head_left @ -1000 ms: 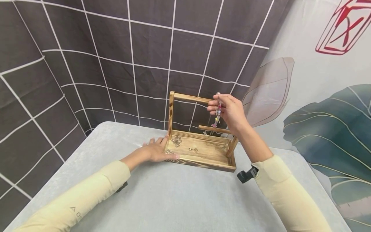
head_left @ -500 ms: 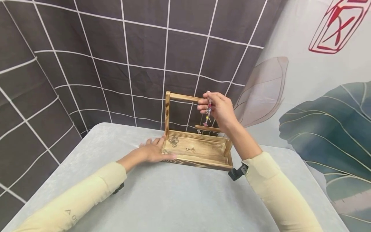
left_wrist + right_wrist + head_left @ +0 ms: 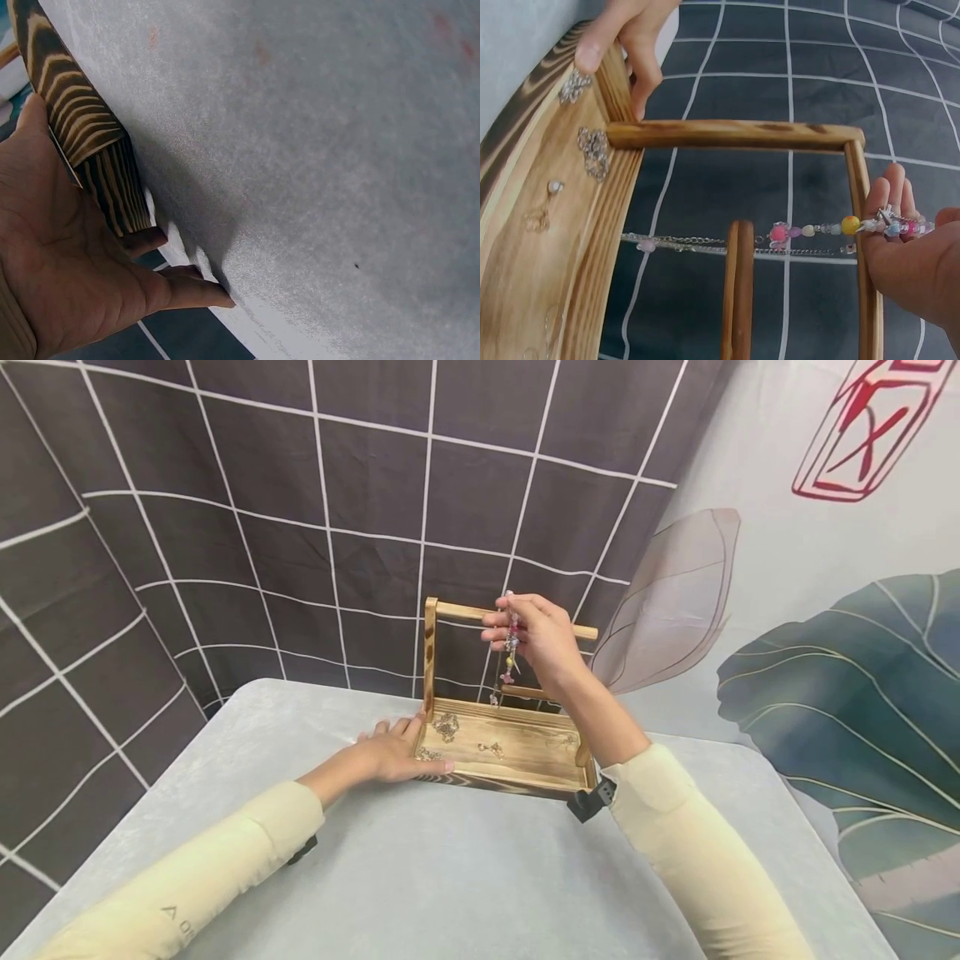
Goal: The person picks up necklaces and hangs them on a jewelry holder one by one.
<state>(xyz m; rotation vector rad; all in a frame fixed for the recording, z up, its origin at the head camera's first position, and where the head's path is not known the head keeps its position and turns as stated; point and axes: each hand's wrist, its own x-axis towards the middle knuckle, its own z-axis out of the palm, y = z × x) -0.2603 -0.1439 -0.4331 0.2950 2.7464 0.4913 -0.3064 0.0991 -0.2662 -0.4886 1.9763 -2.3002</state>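
Observation:
My right hand (image 3: 546, 639) pinches a colourful beaded bracelet (image 3: 511, 653) beside the top bar (image 3: 459, 610) of a wooden jewelry stand (image 3: 525, 768). The right wrist view shows its pink, yellow and clear beads (image 3: 850, 225), part of the strand lying across my fingers. My left hand (image 3: 393, 754) rests against the stand's left end, thumb along the front rim. In the left wrist view, the fingers (image 3: 195, 292) of that hand are spread fairly straight beside the striped wood. Close to the bracelet, a thin silver chain (image 3: 810, 252) hangs past the lower bar (image 3: 739, 292).
Inside the stand's tray lie a bunched chain (image 3: 446, 727), another silver chain (image 3: 427, 754) and a small gold-coloured piece (image 3: 492, 749). The stand sits on a pale cloth-covered table (image 3: 450, 877). A dark gridded curtain (image 3: 375, 485) hangs close behind.
My right hand has moved left along the top bar with the bracelet, leaving the bar's right end in view. My left hand stays at the stand's end. The head view has shifted slightly.

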